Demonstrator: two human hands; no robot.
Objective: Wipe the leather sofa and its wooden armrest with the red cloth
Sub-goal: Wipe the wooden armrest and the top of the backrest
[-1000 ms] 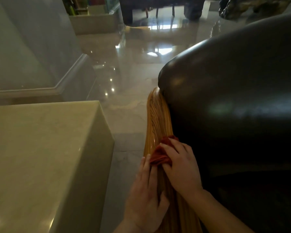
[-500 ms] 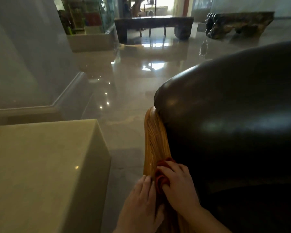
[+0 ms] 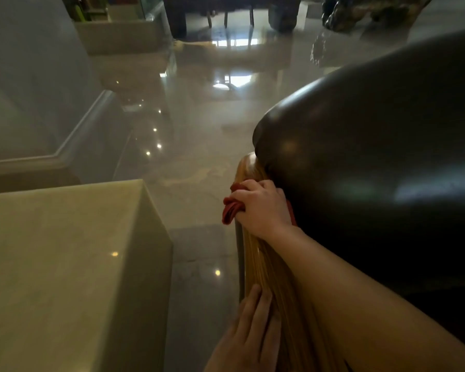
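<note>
on my far left i see a pale stone counter (image 3: pixel 65 264) with a sharp corner, standing well apart from the sofa across a strip of glossy floor (image 3: pixel 199 146) that throws back small ceiling lights. moving right, my left hand (image 3: pixel 249 336) lies flat on the near end of the wooden armrest (image 3: pixel 277 280), fingers (image 3: pixel 255 299) straight and pressed close together, holding nothing, palm down on the ribbed golden wood. further up that same armrest i see the red cloth (image 3: pixel 230 210), bunched into a wad, with folds spilling out over the outer left edge of the wood. my right hand (image 3: pixel 261 208) is on top of it, fingers (image 3: pixel 253 185) curled and closed around the cloth, pressing it onto the armrest near its far rounded end, right where the wood meets the leather. the right forearm runs back toward me along the seam between wood and upholstery. to the right, the dark leather sofa (image 3: pixel 381 162) bulges in a big smooth curve, shiny with soft reflections, touching the armrest along its inner side.
</note>
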